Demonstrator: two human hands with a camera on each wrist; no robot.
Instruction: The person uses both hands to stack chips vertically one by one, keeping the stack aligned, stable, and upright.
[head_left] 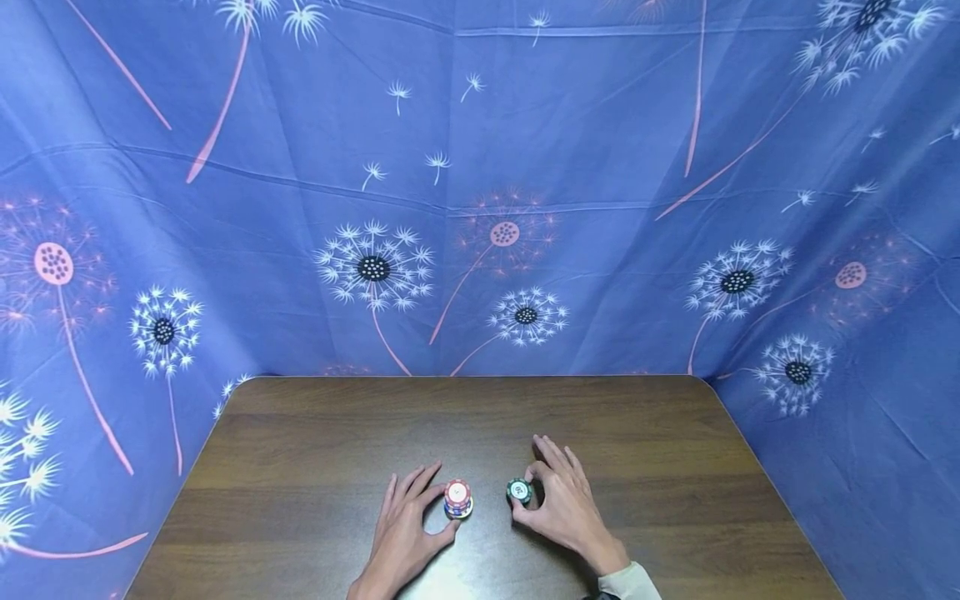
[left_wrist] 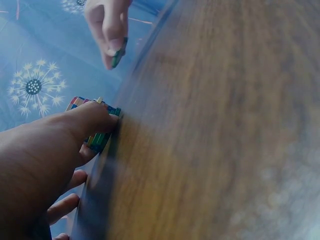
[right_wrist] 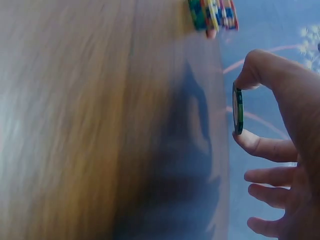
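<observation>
A stack of poker chips (head_left: 457,496) stands on the table, a red-rimmed chip with a white centre on top and blue, white and green edges lower down. My left hand (head_left: 405,527) has its thumb and index finger on either side of this stack, and in the left wrist view the thumb covers part of the chips (left_wrist: 100,140). To the right, my right hand (head_left: 562,500) pinches a single green poker chip (head_left: 518,491) by its edges between thumb and index finger. The right wrist view shows that green chip (right_wrist: 238,109) raised off the tabletop, the other fingers spread apart.
The brown wood-grain table (head_left: 337,417) has rounded far corners. A blue cloth (head_left: 600,250) printed with dandelions hangs behind it and along both sides. The right hand's shadow (right_wrist: 170,165) falls across the tabletop.
</observation>
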